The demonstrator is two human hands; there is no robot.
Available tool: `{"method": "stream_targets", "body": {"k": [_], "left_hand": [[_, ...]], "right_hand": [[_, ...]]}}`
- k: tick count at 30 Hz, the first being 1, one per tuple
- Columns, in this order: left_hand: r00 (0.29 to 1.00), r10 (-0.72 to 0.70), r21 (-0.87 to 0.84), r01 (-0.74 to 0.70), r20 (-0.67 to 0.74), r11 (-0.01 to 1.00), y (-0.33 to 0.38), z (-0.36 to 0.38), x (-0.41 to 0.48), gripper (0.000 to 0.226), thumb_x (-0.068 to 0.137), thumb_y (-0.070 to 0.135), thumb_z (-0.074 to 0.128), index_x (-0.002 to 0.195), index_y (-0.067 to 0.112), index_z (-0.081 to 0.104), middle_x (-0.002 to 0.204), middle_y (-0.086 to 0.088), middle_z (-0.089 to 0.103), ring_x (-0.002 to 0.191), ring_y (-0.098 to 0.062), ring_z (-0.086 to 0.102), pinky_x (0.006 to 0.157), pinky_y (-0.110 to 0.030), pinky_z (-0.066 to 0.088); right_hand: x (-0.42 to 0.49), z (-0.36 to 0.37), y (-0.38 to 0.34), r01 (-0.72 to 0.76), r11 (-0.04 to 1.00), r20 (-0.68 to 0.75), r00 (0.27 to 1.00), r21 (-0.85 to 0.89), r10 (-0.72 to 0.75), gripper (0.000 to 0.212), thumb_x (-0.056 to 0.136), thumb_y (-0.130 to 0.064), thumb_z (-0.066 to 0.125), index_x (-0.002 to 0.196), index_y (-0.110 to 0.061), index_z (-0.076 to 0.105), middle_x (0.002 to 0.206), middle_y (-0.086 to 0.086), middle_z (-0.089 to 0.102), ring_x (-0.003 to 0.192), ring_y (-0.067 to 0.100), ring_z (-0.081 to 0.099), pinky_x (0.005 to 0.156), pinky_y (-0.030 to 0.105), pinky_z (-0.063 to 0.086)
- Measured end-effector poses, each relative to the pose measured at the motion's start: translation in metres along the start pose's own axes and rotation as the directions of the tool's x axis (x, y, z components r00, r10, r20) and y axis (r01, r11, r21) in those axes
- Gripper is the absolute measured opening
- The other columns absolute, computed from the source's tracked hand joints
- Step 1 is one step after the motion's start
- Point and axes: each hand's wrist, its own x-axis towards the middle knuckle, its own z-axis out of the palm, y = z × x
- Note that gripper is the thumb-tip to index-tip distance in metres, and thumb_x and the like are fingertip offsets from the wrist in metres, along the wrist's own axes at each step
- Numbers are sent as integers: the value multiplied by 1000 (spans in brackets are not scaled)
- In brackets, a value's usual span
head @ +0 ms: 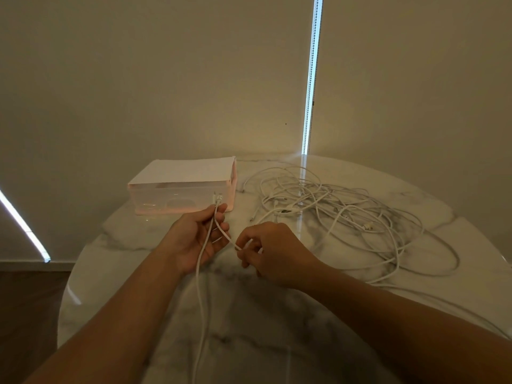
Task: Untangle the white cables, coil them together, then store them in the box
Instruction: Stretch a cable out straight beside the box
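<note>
Cables (203, 245) upright, plugs (217, 198) up, left hand (191, 241) pinching.

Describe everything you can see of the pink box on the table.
The box is rectangular, pale pink plastic with a translucent front wall showing an arched recess, and a flat white top. It stands upright at the far left of the marble table, left of the cable tangle. Only the table touches it.
</note>
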Motion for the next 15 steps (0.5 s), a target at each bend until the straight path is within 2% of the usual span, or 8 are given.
{"method": "stream_targets", "body": {"k": [2, 4, 8, 11, 15], "left_hand": [[1000, 27, -29, -28, -13, 999, -1, 0, 2, 24, 102, 22, 43, 97, 9, 63, 60, 3, 50, 55, -12, 52, 56, -26, 55], [997, 70, -83, -73, -40, 994, 0, 0, 3, 23, 102, 22, 42, 95, 10, 60, 58, 3, 46, 53, -11, 49, 55, -24, 54], [991, 98, -155, -110, -87, 982, 2, 0, 3, 24, 104, 23, 40, 92, 10, 57, 55, 4, 45, 45, -8, 49, 51, -20, 52], [986, 99, -154, -119, -131, 981, 5, -2, 6, 26, 104, 24, 39, 97, 9, 60, 53, 4, 49, 42, -5, 50, 47, -17, 50], [982, 93, -179, -123, -167, 976, 8, -9, 9, 29, 104, 24, 37, 90, 10, 59, 47, 6, 45, 36, -3, 43, 41, -14, 44]], "right_hand": [[-2, -3, -2, 19, 987, 20, 1000, -157, -16, 16, 94, -32, 63, 97, -20, 71, 82, -7, 65, 72, 9, 61, 74, 29, 54], [-6, -7, -6, 20, 975, 23, 1000, -223, -15, 19, 95, -36, 59, 96, -21, 71, 82, -9, 59, 78, 13, 60, 75, 32, 52], [-14, -19, -11, 28, 949, 34, 999, -315, -18, 20, 97, -35, 53, 95, -22, 67, 87, -2, 63, 79, 18, 60, 70, 31, 49], [-18, -36, -14, 54, 925, 46, 998, -377, -40, 19, 96, -39, 51, 93, -26, 65, 92, -2, 65, 84, 20, 61, 75, 36, 53], [-24, -51, -21, 171, 878, 223, 972, -447, -76, 17, 96, -39, 51, 97, -27, 64, 93, -6, 63, 83, 15, 59, 76, 33, 52]]}}
